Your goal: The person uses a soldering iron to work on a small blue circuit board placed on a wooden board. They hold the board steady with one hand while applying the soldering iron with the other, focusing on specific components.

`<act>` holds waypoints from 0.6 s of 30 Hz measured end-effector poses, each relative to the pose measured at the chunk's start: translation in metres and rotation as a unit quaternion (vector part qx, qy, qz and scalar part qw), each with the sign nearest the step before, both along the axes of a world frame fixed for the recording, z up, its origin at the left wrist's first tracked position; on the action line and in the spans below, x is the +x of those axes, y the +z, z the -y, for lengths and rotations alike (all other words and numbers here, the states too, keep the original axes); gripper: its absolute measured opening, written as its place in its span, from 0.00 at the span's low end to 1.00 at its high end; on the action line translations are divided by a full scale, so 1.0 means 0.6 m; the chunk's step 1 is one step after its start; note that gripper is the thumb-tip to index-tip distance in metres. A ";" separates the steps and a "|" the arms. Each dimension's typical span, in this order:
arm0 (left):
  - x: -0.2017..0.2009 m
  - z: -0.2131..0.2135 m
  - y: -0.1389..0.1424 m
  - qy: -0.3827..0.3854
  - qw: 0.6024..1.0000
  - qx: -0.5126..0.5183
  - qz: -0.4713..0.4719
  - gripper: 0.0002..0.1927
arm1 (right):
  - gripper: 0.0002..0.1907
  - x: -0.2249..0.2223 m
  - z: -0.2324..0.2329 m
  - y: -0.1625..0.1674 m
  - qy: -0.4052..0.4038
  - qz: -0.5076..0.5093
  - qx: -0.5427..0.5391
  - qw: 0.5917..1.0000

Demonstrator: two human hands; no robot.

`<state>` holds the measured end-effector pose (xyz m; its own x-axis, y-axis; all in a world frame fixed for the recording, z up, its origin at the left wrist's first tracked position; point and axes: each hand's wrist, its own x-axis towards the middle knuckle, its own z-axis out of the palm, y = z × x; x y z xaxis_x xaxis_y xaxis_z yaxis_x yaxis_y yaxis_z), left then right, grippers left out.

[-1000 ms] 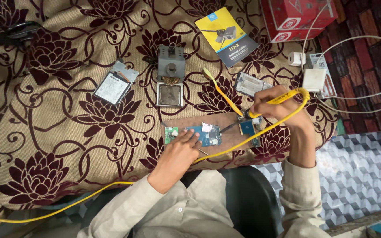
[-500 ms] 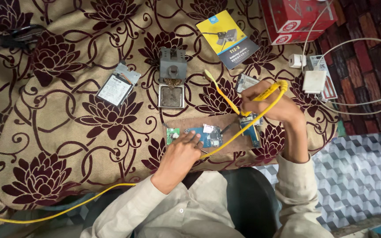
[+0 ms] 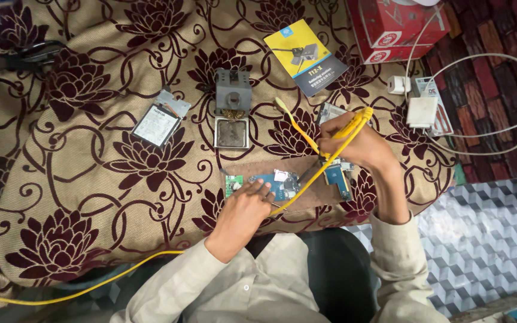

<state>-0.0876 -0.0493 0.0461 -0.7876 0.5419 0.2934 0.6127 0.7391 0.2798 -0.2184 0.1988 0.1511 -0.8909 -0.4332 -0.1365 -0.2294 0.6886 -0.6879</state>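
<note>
Looks like a home repair setup: beige floral-patterned cloth point(image 3: 91, 149) as workbench, grey metal soldering-iron stand point(image 3: 232, 96), blue circuit board point(image 3: 279, 184), patterned floor tiles point(image 3: 486, 239).

A red cardboard box point(image 3: 397, 27) with white label patches sits at the top right edge of the flowered cloth. Just left of it lies a yellow-and-dark-blue product leaflet point(image 3: 306, 57) — rectangular, tilted. A small white-labelled flat battery point(image 3: 158, 124) lies farther left — also tilted.

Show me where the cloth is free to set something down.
Free: the wide stretch left of the battery, and the strip between it and the tip-cleaner stand. Crowded: around the circuit board, where the left hand and right hand work.
</note>
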 end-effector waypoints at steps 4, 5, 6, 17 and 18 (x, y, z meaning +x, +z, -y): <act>0.000 0.000 0.000 0.002 1.000 -0.004 0.003 0.16 | 0.16 0.002 -0.003 -0.008 -0.010 -0.003 -0.018 1.000; -0.001 0.000 -0.001 0.002 1.000 -0.003 -0.001 0.16 | 0.16 0.004 -0.003 -0.011 -0.016 -0.004 -0.022 1.000; -0.002 -0.001 -0.001 0.002 1.000 -0.002 -0.005 0.16 | 0.17 0.005 -0.004 -0.013 -0.022 -0.005 -0.026 0.999; -0.002 -0.001 -0.008 0.005 1.000 0.005 0.003 0.17 | 0.14 0.033 0.017 -0.027 -0.104 -0.091 -0.040 0.989; -0.001 -0.001 -0.008 0.004 1.000 0.003 0.005 0.17 | 0.15 0.037 0.019 -0.028 -0.115 -0.102 -0.037 0.987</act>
